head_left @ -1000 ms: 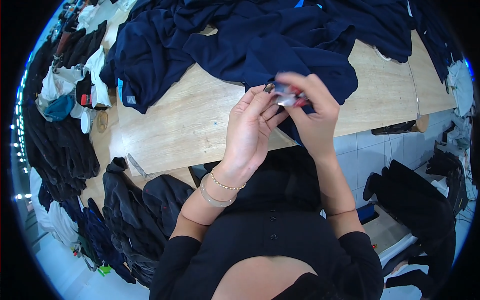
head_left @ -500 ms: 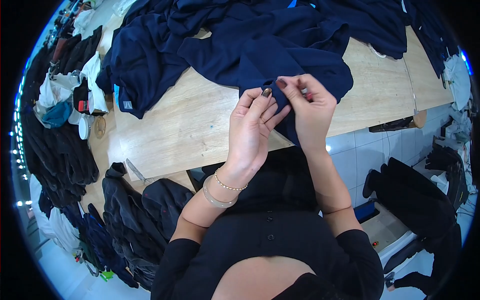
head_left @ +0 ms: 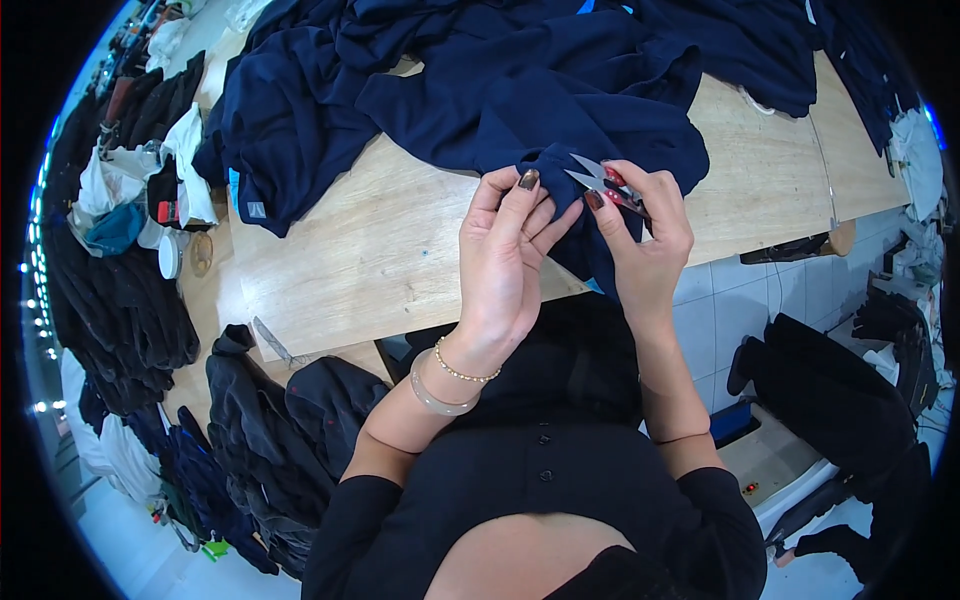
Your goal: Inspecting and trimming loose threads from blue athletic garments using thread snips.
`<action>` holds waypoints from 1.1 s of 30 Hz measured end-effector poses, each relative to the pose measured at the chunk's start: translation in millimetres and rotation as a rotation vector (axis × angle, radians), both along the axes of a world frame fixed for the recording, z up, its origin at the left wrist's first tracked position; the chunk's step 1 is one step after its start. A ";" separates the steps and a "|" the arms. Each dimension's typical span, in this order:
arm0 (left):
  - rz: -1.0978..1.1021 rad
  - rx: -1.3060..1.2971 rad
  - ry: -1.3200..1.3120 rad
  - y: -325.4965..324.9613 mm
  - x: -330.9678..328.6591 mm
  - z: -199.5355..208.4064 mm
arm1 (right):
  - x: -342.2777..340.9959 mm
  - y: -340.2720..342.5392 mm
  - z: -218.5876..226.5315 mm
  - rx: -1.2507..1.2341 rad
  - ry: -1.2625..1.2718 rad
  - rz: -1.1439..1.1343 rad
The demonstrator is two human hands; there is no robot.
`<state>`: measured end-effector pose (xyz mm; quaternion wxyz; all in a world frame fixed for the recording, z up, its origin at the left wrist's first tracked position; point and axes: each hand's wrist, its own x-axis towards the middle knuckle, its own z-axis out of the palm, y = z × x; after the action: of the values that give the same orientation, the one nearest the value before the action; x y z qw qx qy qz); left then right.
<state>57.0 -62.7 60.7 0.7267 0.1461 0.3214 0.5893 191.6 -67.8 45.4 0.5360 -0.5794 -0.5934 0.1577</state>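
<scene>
My left hand [head_left: 497, 270] pinches a folded bit of a navy blue garment [head_left: 550, 110] between thumb and fingers, close to the table's front edge. Thread snips [head_left: 592, 178] with bare metal blades and red-and-black handles are gripped in my right hand [head_left: 650, 240]. Their blades are apart and point left, just above the cloth by my left fingertips. Part of the garment hangs over the table edge between my wrists. Whether a loose thread is at the blades is too small to tell.
More navy garments [head_left: 300, 110] lie heaped across the far side of the wooden table [head_left: 340, 250]. Dark garments [head_left: 250, 420] are piled at the left, near a white round container [head_left: 171, 255]. Black cloth [head_left: 820, 395] lies at the right, and a person's hand [head_left: 787, 557] shows at the lower right.
My right hand has shifted slightly right and turned, so the snips' blades now show, spread over the cloth. My left hand keeps its pinch almost in place.
</scene>
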 end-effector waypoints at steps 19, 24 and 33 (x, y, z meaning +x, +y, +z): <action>0.107 -0.195 0.119 72.4 -95.1 -56.2 | 30.0 6.6 -11.3 -0.217 0.647 0.062; 0.082 -0.175 0.274 81.0 -93.1 -69.6 | 1.2 -42.8 -44.0 -0.359 -0.321 0.133; 0.352 0.431 1.503 70.5 -98.2 -62.2 | 117.0 -3.1 -48.6 -0.254 -0.029 -0.462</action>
<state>-41.1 7.8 -1.5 0.1678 0.5882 0.6225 0.4882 308.6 -70.9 -3.3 0.4723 -0.7643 -0.4283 0.0962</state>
